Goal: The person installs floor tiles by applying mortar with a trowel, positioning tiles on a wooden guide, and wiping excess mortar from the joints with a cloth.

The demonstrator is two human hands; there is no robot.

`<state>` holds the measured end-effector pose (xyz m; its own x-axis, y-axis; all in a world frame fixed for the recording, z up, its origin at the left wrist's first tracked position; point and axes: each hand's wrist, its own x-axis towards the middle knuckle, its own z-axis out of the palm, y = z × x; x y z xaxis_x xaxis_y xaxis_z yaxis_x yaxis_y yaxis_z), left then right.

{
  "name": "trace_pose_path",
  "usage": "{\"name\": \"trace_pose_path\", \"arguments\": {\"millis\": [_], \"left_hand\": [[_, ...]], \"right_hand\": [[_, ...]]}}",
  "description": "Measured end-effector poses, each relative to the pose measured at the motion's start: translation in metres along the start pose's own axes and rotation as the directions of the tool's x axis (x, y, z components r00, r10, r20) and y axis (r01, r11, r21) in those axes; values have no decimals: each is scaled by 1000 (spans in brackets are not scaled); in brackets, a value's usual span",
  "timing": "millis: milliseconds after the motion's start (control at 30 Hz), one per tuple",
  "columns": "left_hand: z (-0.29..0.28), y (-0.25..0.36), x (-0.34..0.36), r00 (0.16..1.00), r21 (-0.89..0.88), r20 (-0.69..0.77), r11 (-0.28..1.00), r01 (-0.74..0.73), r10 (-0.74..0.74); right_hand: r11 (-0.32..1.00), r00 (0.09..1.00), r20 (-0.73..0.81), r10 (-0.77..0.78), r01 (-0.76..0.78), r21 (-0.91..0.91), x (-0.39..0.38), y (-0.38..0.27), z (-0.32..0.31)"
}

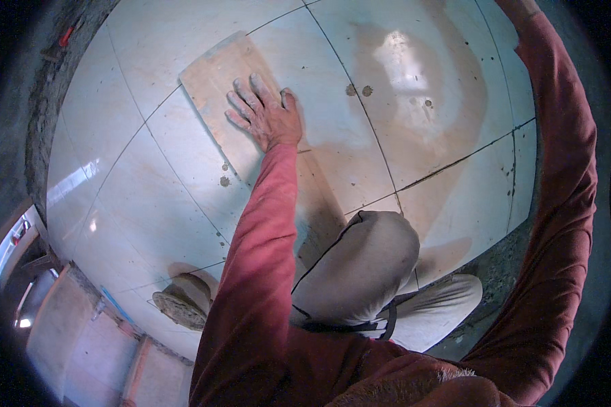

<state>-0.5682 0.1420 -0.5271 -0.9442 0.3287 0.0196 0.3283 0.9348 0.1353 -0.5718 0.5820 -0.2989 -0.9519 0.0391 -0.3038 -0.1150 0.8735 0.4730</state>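
My left hand (268, 115) rests palm down, dusty and with fingers spread, on a loose beige rectangular tile (207, 74) lying over the glossy pale tiled floor (149, 183). My right hand (519, 10) is at the top right edge of the picture, its fingers cut off, so what it touches cannot be made out. Damp beige smears and a few dark spots mark the floor right of the tile.
My bent knee (366, 258) is low in the middle, with a dusty shoe (180, 305) to its left. A small red object (64, 37) lies on rough ground at upper left. Large pale panels (81, 332) and a thin blue strip (115, 302) are at lower left.
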Motion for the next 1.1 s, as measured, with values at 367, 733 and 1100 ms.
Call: {"name": "trace_pose_path", "arguments": {"millis": [367, 733, 1100], "left_hand": [[-4, -2, 1, 994, 12, 107, 999, 34, -35], [0, -17, -2, 1000, 7, 25, 1000, 11, -11], [-1, -8, -1, 998, 4, 55, 1000, 12, -13]], "right_hand": [[971, 915, 390, 103, -178, 160, 59, -38, -48], [996, 942, -326, 83, -90, -5, -19, -128, 47], [986, 953, -252, 166, -154, 65, -39, -121, 50]]}}
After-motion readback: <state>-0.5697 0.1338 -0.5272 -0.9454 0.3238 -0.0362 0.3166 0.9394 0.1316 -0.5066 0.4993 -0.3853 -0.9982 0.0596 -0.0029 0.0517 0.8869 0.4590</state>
